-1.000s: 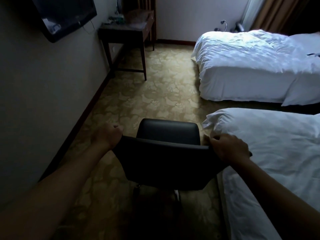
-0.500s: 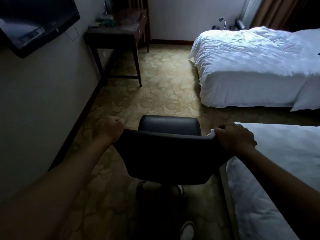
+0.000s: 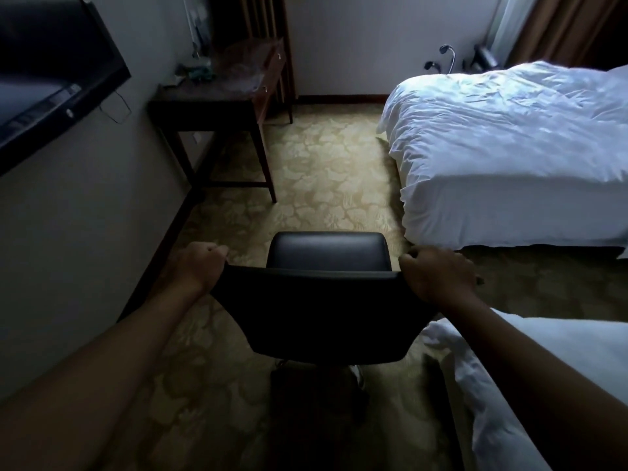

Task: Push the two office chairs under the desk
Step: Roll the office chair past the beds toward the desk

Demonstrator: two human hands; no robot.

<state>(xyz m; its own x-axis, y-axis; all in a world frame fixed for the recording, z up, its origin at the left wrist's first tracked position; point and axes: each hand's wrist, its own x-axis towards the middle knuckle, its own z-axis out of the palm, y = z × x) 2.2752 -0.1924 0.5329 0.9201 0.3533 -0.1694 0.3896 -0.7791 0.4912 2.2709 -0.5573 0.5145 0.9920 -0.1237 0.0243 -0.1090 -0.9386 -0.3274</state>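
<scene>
In a dim hotel room with patterned carpet (image 3: 326, 178), a black office chair (image 3: 323, 300) stands in the near middle, well short of the dark wooden desk (image 3: 217, 103) at the far left wall, its backrest corners clamped by the left hand (image 3: 195, 266) and right hand (image 3: 436, 277), beside a white bed (image 3: 509, 147).
</scene>
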